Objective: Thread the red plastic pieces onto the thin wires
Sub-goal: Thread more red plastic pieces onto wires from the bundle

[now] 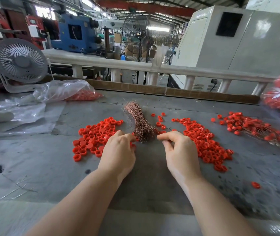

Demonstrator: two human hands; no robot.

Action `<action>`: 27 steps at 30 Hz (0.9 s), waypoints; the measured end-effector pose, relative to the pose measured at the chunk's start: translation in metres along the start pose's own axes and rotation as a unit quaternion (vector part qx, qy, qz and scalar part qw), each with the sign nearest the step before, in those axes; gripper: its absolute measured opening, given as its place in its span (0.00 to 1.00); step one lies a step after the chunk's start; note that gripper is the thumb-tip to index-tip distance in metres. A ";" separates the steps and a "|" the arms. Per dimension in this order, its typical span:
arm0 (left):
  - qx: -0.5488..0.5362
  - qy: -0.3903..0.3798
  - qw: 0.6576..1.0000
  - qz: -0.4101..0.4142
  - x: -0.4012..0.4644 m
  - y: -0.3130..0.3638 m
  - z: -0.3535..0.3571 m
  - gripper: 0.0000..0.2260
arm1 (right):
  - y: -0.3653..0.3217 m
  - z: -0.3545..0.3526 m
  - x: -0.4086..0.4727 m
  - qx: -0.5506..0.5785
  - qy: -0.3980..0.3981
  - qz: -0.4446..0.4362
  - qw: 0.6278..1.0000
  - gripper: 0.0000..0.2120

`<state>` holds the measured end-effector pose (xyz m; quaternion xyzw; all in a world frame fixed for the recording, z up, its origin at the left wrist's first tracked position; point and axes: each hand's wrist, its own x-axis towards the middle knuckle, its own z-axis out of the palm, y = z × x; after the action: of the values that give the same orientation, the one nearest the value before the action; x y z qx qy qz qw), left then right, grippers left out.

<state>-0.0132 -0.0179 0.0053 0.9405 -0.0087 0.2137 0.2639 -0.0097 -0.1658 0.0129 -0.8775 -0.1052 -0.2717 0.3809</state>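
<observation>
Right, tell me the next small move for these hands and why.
Probably the right hand should pinch one strand from the near end of the wire bundle. Its fingertips sit beside that end and seem to hold nothing, while the left hand rests at the edge of the left pile of red pieces.

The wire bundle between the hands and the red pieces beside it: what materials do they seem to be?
The wire bundle looks like thin bare metal, perhaps copper: pinkish-brown strands with a dull shine. The red pieces look like moulded plastic: uniform bright colour, smooth, slightly glossy, identical ring shapes.
</observation>
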 end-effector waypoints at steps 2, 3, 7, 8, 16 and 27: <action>-0.012 -0.004 1.000 0.013 -0.001 0.002 -0.001 0.12 | -0.001 0.000 0.000 0.026 0.006 -0.005 1.000 0.10; -0.015 -0.006 1.000 0.019 -0.001 0.002 -0.001 0.11 | -0.001 0.000 0.000 0.043 0.004 0.001 0.999 0.12; -0.027 -0.014 0.999 0.037 -0.001 0.005 -0.003 0.10 | -0.001 0.000 0.001 0.083 -0.010 0.032 0.996 0.17; -0.038 -0.009 0.998 0.040 -0.002 0.005 -0.003 0.09 | -0.001 -0.001 0.002 0.089 -0.013 0.037 0.995 0.15; -0.129 0.009 0.988 0.082 -0.003 0.013 -0.002 0.06 | -0.003 -0.003 0.003 0.110 -0.003 0.039 0.993 0.14; -0.322 -0.022 0.946 0.038 -0.003 0.018 -0.004 0.09 | -0.008 -0.003 0.000 0.138 -0.031 -0.013 0.990 0.17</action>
<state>-0.0199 -0.0319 0.0163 0.8085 -0.1182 0.1889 0.5446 -0.0140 -0.1622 0.0194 -0.8232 -0.1646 -0.2315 0.4916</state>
